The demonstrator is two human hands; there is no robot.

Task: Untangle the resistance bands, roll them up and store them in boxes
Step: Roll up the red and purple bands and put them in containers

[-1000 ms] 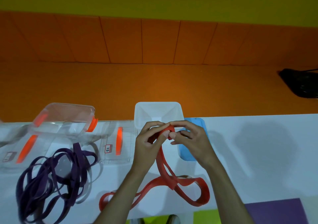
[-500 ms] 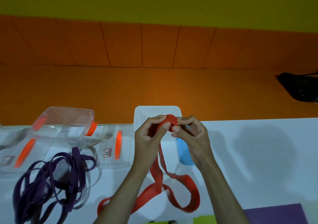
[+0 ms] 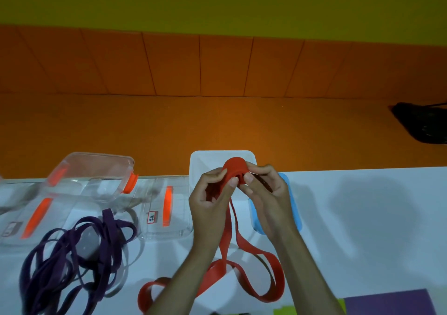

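Left hand (image 3: pixel 208 208) and right hand (image 3: pixel 268 203) are close together, thumbs almost meeting, both pinching 1 small roll (image 3: pixel 235 170) at the top of the red band (image 3: pixel 256 249). Left fingers curl round the strands just under the roll; the right thumb and fingertips clamp its side.

Key relation: the unrolled part drops from the roll straight back toward the person, 2 strands running between the wrists. It then spreads into loose loops on the white table (image 3: pixel 362 218) under both forearms. Long axis runs from hands to body, so winding likely has to draw slack up and away. The strands cross once below the left wrist, a possible snag. Both hands are equally near; the left sits on the feed side.

- Just beyond the hands: open white box (image 3: pixel 200 162), with the roll held over its near rim, nothing between.
- Under the right hand: blue lid (image 3: pixel 296 208), flat.
- Left of the left hand: clear lid (image 3: pixel 179 227) with orange latch, then a tilted clear box (image 3: pixel 96 172).
- Further left, nearer the body: purple bands (image 3: pixel 77 254), a tangled heap, well apart from the red one, untouched.

Judged: about half the red band is rolled.
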